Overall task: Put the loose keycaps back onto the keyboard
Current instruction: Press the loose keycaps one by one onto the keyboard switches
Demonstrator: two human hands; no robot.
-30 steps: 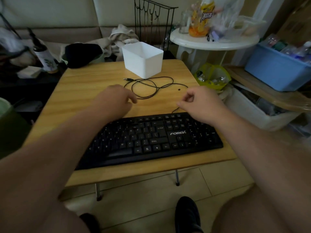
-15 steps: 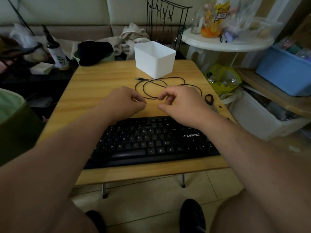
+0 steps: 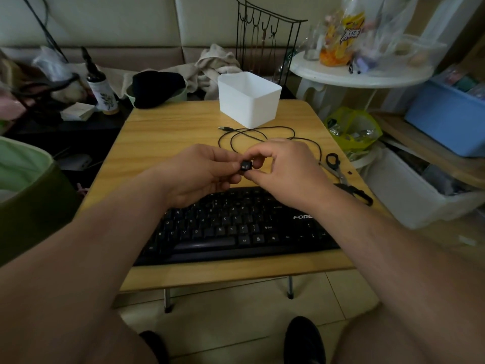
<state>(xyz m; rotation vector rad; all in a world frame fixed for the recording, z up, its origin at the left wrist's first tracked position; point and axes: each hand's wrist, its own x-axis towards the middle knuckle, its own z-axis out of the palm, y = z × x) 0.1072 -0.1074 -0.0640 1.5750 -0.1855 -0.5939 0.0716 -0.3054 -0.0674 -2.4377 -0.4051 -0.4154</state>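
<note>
Mid-frame, the left hand [image 3: 195, 172] and right hand [image 3: 282, 169] pinch a keycap [image 3: 246, 165] above the keyboard [image 3: 236, 227]; scissors [image 3: 343, 177] lie right, a white bin [image 3: 249, 102] behind.

— Where is there room to pass?
— On the counter's [image 3: 157, 132] bare left half. Far centre, the white bin [image 3: 249, 103] and looped cable [image 3: 262, 135] block; scissors [image 3: 341, 174] lie right, the keyboard [image 3: 236, 232] fills the near edge.

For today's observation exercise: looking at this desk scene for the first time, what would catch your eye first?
First, the two hands meeting mid-frame: the left hand and right hand both pinch a small black keycap above the table. Just below lies the black keyboard, near the table's front edge. Behind stand a white bin and a looped cable.
</note>
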